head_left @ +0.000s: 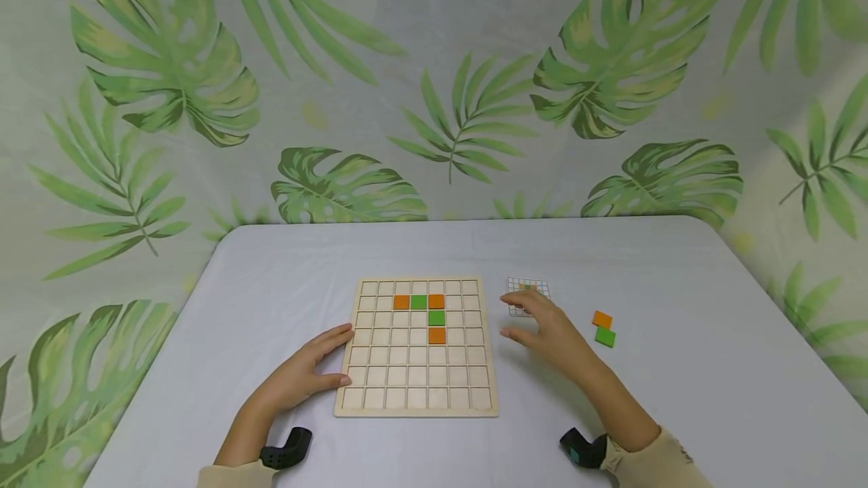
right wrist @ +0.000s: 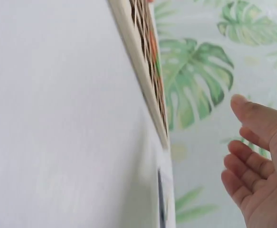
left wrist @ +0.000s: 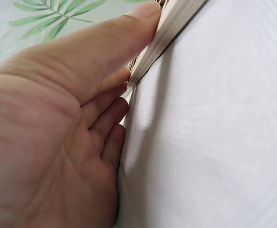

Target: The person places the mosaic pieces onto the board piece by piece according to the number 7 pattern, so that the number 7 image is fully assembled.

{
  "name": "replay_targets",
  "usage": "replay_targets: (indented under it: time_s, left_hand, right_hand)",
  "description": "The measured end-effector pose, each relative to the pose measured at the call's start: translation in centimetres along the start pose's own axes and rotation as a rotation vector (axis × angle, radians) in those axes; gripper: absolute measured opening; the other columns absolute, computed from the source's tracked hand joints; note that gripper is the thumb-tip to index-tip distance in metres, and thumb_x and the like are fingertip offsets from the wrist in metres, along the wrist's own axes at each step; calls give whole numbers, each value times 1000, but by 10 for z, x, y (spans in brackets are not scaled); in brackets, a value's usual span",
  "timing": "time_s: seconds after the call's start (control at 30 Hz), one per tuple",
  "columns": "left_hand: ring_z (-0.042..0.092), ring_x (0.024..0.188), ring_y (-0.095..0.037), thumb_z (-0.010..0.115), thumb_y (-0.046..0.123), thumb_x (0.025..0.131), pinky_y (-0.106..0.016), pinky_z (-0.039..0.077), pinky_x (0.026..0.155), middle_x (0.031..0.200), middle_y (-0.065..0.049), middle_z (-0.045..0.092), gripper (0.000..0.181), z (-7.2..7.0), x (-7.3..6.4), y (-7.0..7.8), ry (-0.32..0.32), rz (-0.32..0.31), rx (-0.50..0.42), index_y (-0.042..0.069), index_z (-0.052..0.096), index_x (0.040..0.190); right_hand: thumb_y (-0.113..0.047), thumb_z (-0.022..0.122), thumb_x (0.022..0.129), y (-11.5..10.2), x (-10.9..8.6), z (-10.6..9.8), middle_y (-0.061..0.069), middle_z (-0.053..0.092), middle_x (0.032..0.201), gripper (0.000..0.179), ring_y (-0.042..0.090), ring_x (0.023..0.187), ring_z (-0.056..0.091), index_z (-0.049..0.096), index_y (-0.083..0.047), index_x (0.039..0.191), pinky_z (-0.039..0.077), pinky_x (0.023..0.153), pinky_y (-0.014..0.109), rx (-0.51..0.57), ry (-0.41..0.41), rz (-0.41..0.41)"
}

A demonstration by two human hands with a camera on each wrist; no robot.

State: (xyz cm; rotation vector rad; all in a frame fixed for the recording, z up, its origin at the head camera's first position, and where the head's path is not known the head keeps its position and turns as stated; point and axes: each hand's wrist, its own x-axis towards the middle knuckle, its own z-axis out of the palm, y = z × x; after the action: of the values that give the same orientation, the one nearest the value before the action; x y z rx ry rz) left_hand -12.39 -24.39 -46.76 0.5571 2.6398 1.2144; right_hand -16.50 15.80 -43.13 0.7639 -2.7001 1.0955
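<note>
A square wooden grid board (head_left: 397, 377) lies on the table. In its upper part sit orange tiles (head_left: 401, 302) and green tiles (head_left: 419, 302), making a row of three and a column running down from the row's right end. My left hand (head_left: 291, 376) touches the board's left edge with its thumb and fingertips; the left wrist view shows the thumb (left wrist: 95, 47) against the wooden side. To the right of the board my right hand (head_left: 554, 331) hovers with thumb and fingers apart, holding nothing. It partly covers a small printed grid card (head_left: 514, 285).
On the right of the white table (head_left: 705, 367), a loose orange tile (head_left: 602, 318) and a loose green tile (head_left: 606, 337) lie touching. Black devices (head_left: 288, 449) are worn at both wrists. A leaf-patterned cloth (head_left: 468, 36) hangs behind the table's far edge.
</note>
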Motion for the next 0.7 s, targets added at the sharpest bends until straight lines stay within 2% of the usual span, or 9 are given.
replay_targets:
  time_s: [0.13,0.43,0.7]
  left_hand:
    - [18,132,-31,71,34,74,-53,19,101,145,-7,27,76,0,0,-1,2,4,5,7,38,137]
    - [18,132,-32,71,35,74,-54,19,101,145,-7,26,76,1,-1,0,0,0,-2,7,38,137]
    - [18,132,-31,71,34,74,-53,19,101,145,-8,26,77,0,-1,2,0,1,-5,6,37,137]
  right_hand:
    - [-18,73,75,21,-17,-19,7,51,120,52,25,106,49,53,-8,122,43,85,45,-55,26,76]
    - [-19,71,77,59,-52,-50,15,50,118,51,35,103,50,50,-3,121,42,82,51,-110,43,227]
    - [-16,71,77,82,-70,-59,19,53,111,49,36,100,51,52,3,117,41,83,49,-159,59,261]
